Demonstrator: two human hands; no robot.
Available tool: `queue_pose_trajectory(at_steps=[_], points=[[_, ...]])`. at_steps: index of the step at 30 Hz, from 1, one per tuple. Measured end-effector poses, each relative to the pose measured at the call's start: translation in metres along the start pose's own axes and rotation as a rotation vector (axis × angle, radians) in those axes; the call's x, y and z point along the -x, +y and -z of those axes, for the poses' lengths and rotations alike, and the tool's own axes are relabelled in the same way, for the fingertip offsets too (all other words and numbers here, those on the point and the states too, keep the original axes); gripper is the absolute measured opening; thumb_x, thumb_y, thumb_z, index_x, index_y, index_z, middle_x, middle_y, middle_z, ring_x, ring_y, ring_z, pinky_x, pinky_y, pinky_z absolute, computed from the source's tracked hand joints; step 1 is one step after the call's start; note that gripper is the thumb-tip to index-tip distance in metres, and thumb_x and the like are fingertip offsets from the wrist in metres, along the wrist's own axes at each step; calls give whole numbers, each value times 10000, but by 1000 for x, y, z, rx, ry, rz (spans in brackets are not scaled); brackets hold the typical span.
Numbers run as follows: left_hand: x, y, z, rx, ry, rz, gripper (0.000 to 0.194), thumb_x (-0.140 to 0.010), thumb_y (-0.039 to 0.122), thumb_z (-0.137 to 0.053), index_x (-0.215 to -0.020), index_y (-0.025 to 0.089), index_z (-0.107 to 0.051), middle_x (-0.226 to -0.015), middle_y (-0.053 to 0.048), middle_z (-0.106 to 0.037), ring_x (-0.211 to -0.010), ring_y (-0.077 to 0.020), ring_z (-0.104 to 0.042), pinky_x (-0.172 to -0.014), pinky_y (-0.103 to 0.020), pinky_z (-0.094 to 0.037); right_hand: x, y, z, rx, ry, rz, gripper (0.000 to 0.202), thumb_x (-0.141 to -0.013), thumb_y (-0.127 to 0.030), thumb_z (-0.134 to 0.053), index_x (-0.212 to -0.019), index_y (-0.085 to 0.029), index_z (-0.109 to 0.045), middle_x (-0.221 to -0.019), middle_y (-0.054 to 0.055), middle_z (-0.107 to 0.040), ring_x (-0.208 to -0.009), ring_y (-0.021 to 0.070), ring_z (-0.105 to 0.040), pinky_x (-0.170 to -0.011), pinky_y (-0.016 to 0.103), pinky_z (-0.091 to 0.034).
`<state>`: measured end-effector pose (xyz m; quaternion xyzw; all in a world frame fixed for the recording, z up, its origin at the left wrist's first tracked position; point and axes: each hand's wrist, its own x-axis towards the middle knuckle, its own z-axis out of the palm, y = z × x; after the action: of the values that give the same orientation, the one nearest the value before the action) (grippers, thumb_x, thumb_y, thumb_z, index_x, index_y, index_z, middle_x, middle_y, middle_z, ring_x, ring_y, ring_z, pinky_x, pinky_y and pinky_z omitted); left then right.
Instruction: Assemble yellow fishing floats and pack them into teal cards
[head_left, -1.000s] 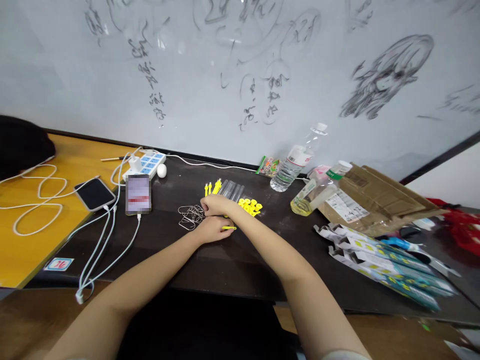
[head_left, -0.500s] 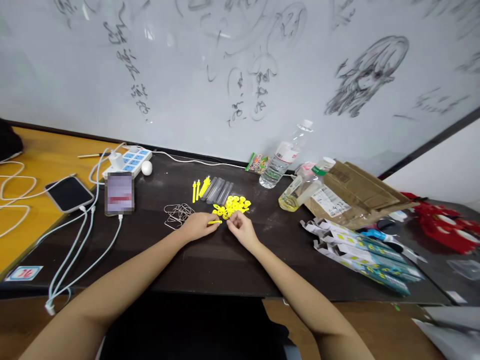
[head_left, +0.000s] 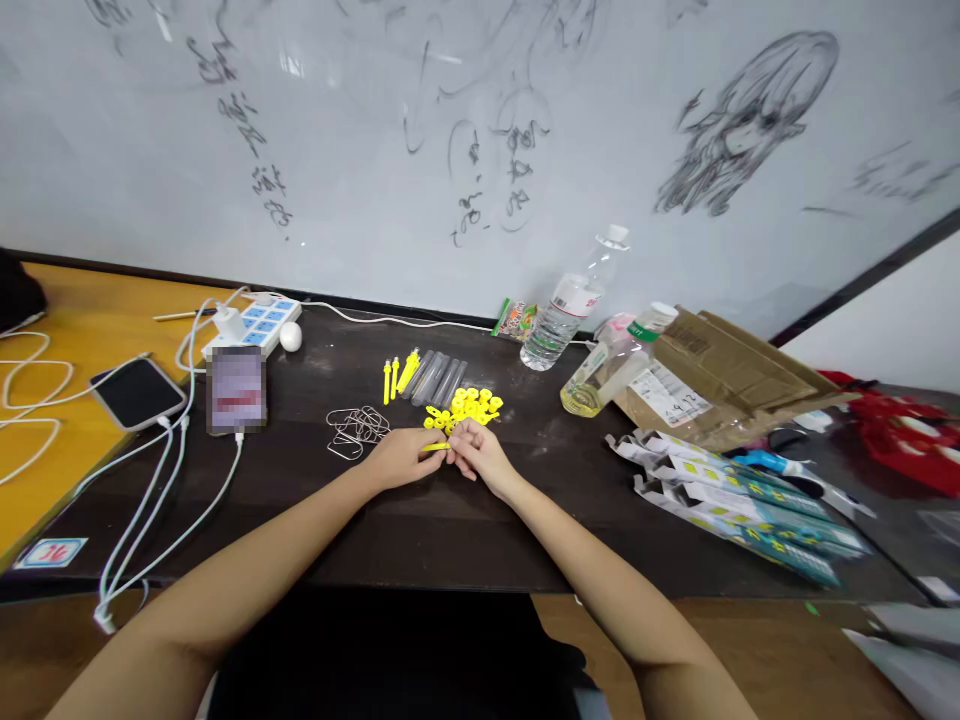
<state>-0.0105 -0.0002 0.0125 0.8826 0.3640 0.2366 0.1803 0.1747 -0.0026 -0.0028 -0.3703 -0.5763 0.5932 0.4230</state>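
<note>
My left hand (head_left: 403, 458) is closed on a thin yellow plastic stick (head_left: 434, 447), which points to the right. At its right end the fingertips of my right hand (head_left: 484, 460) are pinched together; whatever they hold is too small to make out. Just beyond both hands lies a pile of small yellow ring-like parts (head_left: 474, 403). Several clear tubes (head_left: 435, 378) lie behind the pile, with yellow rods (head_left: 407, 371) to their left. Bent metal wire hooks (head_left: 355, 428) are heaped left of my left hand.
On the left are a phone (head_left: 140, 392), a second device (head_left: 237, 390), charging cables and a power strip (head_left: 262, 328). A water bottle (head_left: 559, 315), a bottle of yellow liquid (head_left: 611, 365), a cardboard package (head_left: 720, 375) and long printed boxes (head_left: 750, 510) stand or lie right.
My right hand has moved slightly left, and its fingertips now meet the end of the yellow stick. The stick has shifted a little to the right; the view has turned slightly.
</note>
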Motion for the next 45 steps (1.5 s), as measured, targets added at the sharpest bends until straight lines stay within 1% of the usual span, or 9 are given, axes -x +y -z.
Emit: queue_pose_trajectory(at_steps=[6, 10, 12, 17, 22, 28, 34, 38, 45], points=[[-1, -1, 2, 30, -5, 14, 303, -926, 344, -383, -830, 189, -625, -744, 3, -625, -674, -121, -554, -633, -207, -345, -2, 4, 1, 90, -9, 75, 237, -811, -385, -584, -854, -203, -439, -631, -48, -580, -338, 35, -382, -310, 152, -270], [-2, -2, 2, 23, 25, 62, 312, -921, 352, -384, -784, 183, -608, -711, -1, -615, -653, -129, -554, -610, -216, -328, 3, 2, 6, 508, 194, 452, 344, -814, -250, -579, -1130, -236, -443, -975, 37, -562, -553, 64, -498, -445, 187, -410], [-2, -3, 0, 22, 30, 62, 302, -916, 346, -393, -774, 183, -605, -700, -1, -612, -649, -132, -557, -609, -219, -325, 6, -2, 10, 794, 203, 619, 319, -833, -202, -553, -1145, -238, -496, -1091, 81, -540, -705, 109, -561, -573, 242, -481], [-2, -4, -2, 56, 7, 36, 303, -914, 323, -391, -748, 179, -599, -671, 1, -604, -626, -132, -553, -617, -223, -338, 10, -10, 15, 1153, 96, 743, 143, -895, -195, -502, -965, -206, -626, -949, 84, -632, -885, 187, -594, -787, 319, -488], [-2, -4, 1, 171, 79, 69, 365, -948, 333, -318, -769, 174, -593, -738, -10, -633, -706, -145, -588, -692, -237, -380, 9, -9, 9, 975, 137, 624, 131, -891, -266, -538, -839, -197, -637, -801, 55, -652, -753, 170, -587, -709, 300, -468], [-4, -1, 1, 199, 146, 91, 193, -909, 251, -368, -859, 184, -542, -775, -4, -616, -724, -156, -586, -687, -248, -391, 3, -3, 2, 579, 251, 414, 232, -849, -364, -579, -695, -191, -571, -640, -16, -446, -588, 118, -429, -562, 252, -384], [-3, 0, 0, 158, 127, 119, 217, -930, 309, -367, -897, 195, -549, -806, -10, -638, -741, -164, -607, -675, -246, -401, -3, 7, 2, 111, 107, 169, 289, -817, -467, -587, -774, -220, -443, -563, -65, -470, -453, 88, -405, -437, 216, -347], [-3, -1, -1, 125, 116, 140, 248, -940, 329, -358, -980, 212, -573, -872, -19, -666, -785, -174, -633, -695, -247, -413, -4, 6, -1, 123, 95, 158, 329, -762, -485, -640, -728, -202, -476, -633, -33, -540, -515, 91, -495, -491, 227, -422], [-3, -1, -4, 126, 66, 111, 262, -940, 336, -350, -950, 202, -575, -826, -20, -650, -748, -171, -621, -673, -245, -397, -2, 6, -2, 123, 94, 134, 349, -743, -489, -656, -742, -206, -451, -524, -92, -468, -386, 55, -406, -384, 186, -346]])
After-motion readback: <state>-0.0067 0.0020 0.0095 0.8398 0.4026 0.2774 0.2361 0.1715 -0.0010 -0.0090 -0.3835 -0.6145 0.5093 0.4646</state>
